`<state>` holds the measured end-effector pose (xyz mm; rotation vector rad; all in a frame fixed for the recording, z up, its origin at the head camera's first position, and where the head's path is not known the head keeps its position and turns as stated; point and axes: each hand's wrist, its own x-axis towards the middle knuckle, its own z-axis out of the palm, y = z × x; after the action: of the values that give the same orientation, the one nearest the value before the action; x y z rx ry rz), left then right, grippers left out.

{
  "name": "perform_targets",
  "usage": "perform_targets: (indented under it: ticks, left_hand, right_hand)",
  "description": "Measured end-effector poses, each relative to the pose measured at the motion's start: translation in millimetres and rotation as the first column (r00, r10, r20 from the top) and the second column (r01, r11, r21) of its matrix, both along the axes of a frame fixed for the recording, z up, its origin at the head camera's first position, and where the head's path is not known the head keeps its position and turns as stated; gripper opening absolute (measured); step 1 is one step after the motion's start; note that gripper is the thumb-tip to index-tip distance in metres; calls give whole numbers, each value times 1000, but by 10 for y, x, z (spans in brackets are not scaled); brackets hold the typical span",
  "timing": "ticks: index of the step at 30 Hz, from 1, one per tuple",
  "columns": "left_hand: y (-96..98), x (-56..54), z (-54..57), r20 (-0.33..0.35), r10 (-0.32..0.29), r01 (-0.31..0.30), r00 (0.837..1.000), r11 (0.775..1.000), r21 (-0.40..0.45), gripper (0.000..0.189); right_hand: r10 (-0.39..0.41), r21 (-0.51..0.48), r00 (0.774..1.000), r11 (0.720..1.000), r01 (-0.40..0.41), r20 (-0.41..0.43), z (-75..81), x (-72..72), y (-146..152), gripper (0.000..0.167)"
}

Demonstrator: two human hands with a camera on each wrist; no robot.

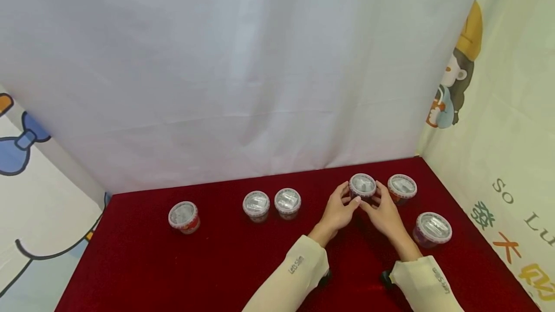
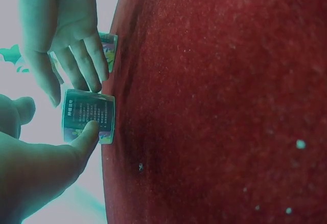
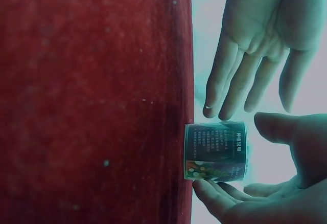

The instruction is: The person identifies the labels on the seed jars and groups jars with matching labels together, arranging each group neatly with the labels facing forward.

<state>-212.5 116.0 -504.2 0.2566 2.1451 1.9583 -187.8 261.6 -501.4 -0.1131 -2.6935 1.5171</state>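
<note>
A small lidded tub (image 1: 363, 185) with a clear top stands upright at the back right of the red cloth, between both hands. In the right wrist view, the tub (image 3: 214, 152) shows a dark label with white print and its base at the cloth. My left hand (image 1: 340, 209) flanks it on the left, and one digit overlaps the label in the left wrist view. On the other side is my right hand (image 1: 383, 211), its fingertips right at the tub's side. Both hands have fairly straight, spread fingers, and the thumbs come together in front of the tub.
Two similar tubs stand to the right, one farther back (image 1: 402, 189) and one nearer (image 1: 432, 230) by the right forearm. A pair, left tub (image 1: 256, 206) and right tub (image 1: 287, 203), sits mid-table. Another tub (image 1: 184, 217) is at the left. Curtains (image 1: 243, 85) enclose the table.
</note>
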Motion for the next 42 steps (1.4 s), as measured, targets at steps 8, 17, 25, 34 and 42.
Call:
perform_targets:
  ticks: [8, 17, 25, 34, 42]
  left_hand:
    - [-45, -25, -9, 5, -9, 9, 1000, 1000, -5, 54]
    - [-120, 9, 8, -31, -5, 5, 1000, 1000, -23, 52]
    - [-200, 54, 33, -102, 78, -82, 992, 996, -36, 45]
    - [-357, 145, 74, -159, 99, -103, 982, 994, -20, 41]
    - [-599, 223, 127, -132, -74, 74, 989, 997, -2, 52]
  right_hand:
    - [-1, 2, 1000, 1000, 1, 18, -4, -76, -63, 76]
    - [-34, -10, 999, 999, 34, -12, 12, -73, -68, 70]
    - [23, -50, 1000, 998, -23, -13, 102, 56, -56, 70]
    - [136, -154, 990, 978, -141, -41, 208, 230, -78, 65]
    - [266, -226, 962, 935, -273, -59, 258, 330, -76, 60]
